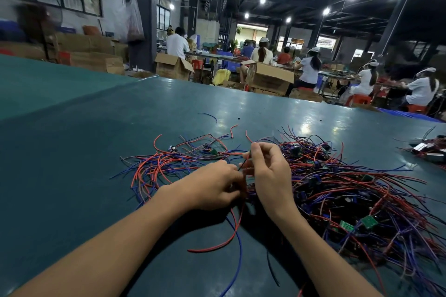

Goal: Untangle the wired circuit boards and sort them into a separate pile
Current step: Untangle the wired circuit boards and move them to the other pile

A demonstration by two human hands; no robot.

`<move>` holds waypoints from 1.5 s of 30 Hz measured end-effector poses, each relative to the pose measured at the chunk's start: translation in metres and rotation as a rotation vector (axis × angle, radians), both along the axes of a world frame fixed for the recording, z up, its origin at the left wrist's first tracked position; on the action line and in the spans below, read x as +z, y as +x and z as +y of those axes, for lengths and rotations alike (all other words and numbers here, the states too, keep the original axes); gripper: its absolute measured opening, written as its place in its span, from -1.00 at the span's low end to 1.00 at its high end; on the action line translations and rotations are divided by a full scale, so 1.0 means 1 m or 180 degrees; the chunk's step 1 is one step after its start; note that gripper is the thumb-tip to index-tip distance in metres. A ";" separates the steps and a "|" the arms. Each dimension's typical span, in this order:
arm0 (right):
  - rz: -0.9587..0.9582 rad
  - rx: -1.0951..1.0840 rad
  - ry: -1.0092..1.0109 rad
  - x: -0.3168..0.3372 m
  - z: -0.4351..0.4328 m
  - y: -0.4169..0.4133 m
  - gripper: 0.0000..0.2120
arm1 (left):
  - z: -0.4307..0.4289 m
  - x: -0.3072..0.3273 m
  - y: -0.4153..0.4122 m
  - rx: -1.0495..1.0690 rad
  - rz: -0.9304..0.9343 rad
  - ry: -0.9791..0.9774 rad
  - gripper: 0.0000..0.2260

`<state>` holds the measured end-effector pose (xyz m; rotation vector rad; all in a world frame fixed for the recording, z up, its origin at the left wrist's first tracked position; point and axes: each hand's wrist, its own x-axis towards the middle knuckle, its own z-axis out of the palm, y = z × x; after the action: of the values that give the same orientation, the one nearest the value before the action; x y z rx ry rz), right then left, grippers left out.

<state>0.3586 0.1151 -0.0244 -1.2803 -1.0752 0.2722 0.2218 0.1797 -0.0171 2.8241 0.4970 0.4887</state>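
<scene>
**A:** What does the head camera see?

**B:** A big green table (72, 140). On the right lies a big pile (350, 190) of red and blue wires, all mixed up, with little circuit boards in it. One green board (369, 222) shows near the front.

**A:** Is there another pile?

**B:** Yes. A small pile (173, 164) lies to the left. It is thinner and more spread out, with a few small boards at its far side. The two piles almost meet in the middle.

**A:** Where are the hands?

**B:** Right between the piles, close together.

**A:** What are they holding?

**B:** The right hand (268, 171) pinches a thin dark wire (243, 164) with its thumb and first finger. The left hand (212, 185) has its fingers curled on some loose wires (229, 236). One is red and one is blue. They hang down and trail on the table toward the person.

**A:** Anything else?

**B:** More wired parts (429, 149) lie at the far right edge. Behind the table, people sit on stools by cardboard boxes (270, 77).
</scene>
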 end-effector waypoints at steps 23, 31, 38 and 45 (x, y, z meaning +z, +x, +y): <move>-0.1171 0.0099 0.0113 0.006 -0.011 -0.006 -0.92 | 0.010 0.012 -0.026 0.0326 -0.0808 -0.0149 -0.72; 0.0498 0.0636 0.0260 0.020 -0.013 -0.009 -0.95 | 0.009 0.007 -0.016 -0.0065 -0.1727 -0.1212 -0.75; 0.1537 0.1470 0.0005 0.030 -0.015 -0.004 -0.81 | 0.004 -0.002 0.000 -0.0227 -0.2334 -0.2108 -0.75; 0.1402 0.1153 0.0009 0.027 -0.012 -0.004 -0.87 | 0.006 0.002 0.001 -0.0115 -0.2366 -0.2655 -0.80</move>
<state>0.3547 0.1032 0.0024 -0.9543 -0.9156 0.7881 0.2230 0.1860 -0.0152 1.6994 0.3618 0.9792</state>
